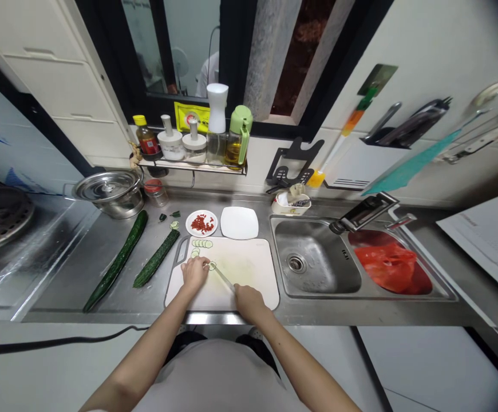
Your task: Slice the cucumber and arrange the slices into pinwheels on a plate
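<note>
On a white cutting board (257, 257), my right hand (249, 302) is closed around the handle of a knife (226, 280). The blade points up and left, its tip at a cucumber slice (212, 265). My left hand (194, 273) rests on the board's left part, its fingers bent and closed at the edge of that slice. Just beyond the left hand lies a row of overlapping cucumber slices (202, 244), with one or two more near the fingers. Left of the board are a cut cucumber (157, 258) and a longer whole cucumber (118, 258).
Behind the board stand a plate of chopped red pieces (201, 224) and a white square plate (239, 222). A double sink (317, 289) is at right, with a red plastic bag (386, 268). A lidded steel pot (111, 191) and a condiment shelf (193, 166) stand at the back.
</note>
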Available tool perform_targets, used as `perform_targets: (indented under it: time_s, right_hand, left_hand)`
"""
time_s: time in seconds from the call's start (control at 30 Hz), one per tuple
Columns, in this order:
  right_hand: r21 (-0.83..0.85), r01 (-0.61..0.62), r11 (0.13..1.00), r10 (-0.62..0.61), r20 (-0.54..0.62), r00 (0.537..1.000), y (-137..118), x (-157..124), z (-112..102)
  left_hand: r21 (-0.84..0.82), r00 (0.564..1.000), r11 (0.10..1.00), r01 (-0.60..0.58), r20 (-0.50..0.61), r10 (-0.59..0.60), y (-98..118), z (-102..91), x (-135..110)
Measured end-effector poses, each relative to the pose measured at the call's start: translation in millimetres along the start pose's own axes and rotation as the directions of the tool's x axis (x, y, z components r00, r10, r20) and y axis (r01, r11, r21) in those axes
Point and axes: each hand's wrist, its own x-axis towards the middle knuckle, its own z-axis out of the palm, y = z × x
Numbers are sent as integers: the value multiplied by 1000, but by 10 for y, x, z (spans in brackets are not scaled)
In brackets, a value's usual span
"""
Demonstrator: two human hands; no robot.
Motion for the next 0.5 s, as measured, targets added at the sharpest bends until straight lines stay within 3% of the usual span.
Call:
perform_targets:
  time_s: [0.5]
  right_hand:
    - [-10,13,1000,-13,-4,1000,-20,42,-2]
  left_hand:
    - [-32,1000,999,2,5,-2,-13,-13,1]
